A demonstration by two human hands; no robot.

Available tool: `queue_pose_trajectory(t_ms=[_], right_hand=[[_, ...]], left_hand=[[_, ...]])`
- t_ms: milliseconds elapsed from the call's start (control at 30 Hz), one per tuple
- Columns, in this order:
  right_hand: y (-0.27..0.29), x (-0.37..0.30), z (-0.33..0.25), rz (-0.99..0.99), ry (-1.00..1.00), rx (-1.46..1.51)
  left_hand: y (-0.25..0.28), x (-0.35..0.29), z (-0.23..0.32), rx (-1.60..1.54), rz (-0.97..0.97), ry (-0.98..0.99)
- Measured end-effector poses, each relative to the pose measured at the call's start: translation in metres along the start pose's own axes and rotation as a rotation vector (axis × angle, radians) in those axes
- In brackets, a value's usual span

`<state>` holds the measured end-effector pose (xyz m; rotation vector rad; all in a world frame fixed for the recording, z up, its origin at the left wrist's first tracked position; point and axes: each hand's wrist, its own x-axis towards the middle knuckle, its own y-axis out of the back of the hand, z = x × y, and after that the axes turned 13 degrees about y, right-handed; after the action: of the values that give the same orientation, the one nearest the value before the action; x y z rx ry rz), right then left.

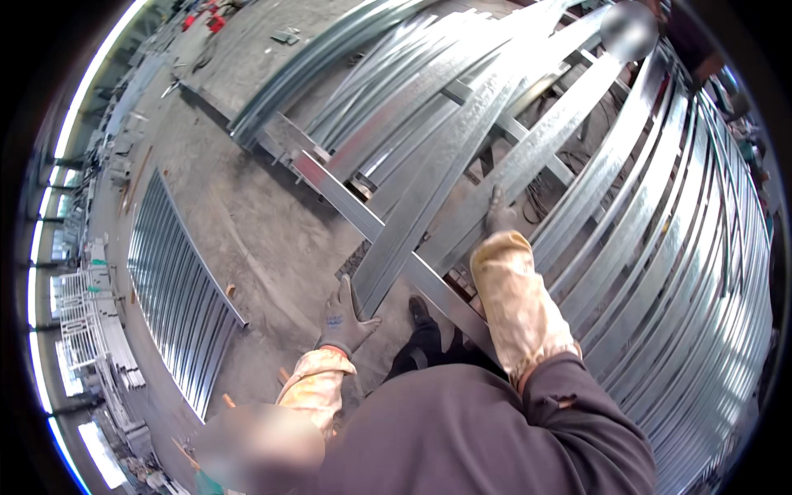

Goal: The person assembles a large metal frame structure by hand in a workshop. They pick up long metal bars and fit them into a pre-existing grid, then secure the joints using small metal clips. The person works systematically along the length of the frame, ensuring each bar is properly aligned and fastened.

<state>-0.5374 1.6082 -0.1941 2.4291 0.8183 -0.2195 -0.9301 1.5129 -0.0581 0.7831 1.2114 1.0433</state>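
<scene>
Left hand (342, 323) fingers spread at steel profile (402, 247) end; right hand (500, 216) on neighbouring profile (549, 140), finger closure unclear. Best steady both, mind edges.

Beyond the brown-grey floor (260, 247) (dusty and marked), bright light strips (32, 293) are seen along the far left.
</scene>
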Motion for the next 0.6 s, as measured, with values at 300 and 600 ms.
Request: queue_pose_trajectory(t_ms=[300, 600], right_hand=[[0.02, -0.078, -0.037, -0.386, 0.373, 0.224], [0.024, -0.078, -0.07, -0.603, -0.253, 1.109]], left_hand=[[-0.01, -0.065, -0.052, -0.112, 0.035, 0.194], [0.019, -0.227, -0.052, -0.076, 0.323, 0.028]])
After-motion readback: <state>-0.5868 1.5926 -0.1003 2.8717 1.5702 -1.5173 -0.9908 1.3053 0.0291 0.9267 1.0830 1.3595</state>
